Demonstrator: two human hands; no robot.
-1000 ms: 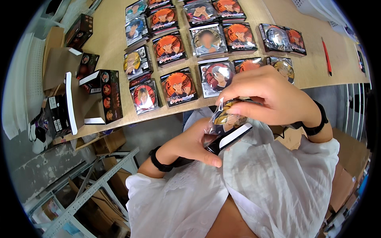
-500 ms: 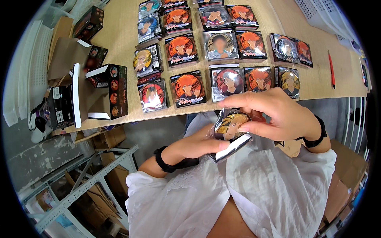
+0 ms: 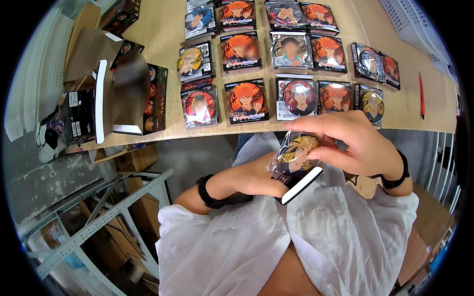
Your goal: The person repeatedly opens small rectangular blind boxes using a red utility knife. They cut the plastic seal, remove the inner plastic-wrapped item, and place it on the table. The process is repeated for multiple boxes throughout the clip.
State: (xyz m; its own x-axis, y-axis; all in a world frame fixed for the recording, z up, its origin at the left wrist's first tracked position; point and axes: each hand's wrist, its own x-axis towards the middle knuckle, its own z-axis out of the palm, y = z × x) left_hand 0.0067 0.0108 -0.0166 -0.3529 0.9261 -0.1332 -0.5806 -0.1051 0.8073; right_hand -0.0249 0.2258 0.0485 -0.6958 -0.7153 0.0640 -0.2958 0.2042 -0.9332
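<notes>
In front of my chest, a round yellow-and-black badge in a clear plastic wrapper (image 3: 299,152) lies against a small dark box with a white open edge (image 3: 302,185). My left hand (image 3: 249,178) is closed on the box from the left, its thumb along the lower side. From the right, my right hand (image 3: 353,143) pinches the wrapped badge between thumb and fingers, its index finger stretched over the top. Just beyond, at the table's near edge, stands a small box with a wrapped red badge on it (image 3: 297,97).
Rows of small boxes with orange character pictures (image 3: 247,101), several topped by wrapped badges, cover the wooden table (image 3: 163,44). Larger open cartons (image 3: 155,98) stand left. A red pen (image 3: 422,96) lies right, below a white plastic basket (image 3: 410,24). A metal rack (image 3: 103,222) is lower left.
The view has shifted, so the table's things appear further right and higher. The badge and box remain in my hands, with the box's white edge now turned more squarely into view.
</notes>
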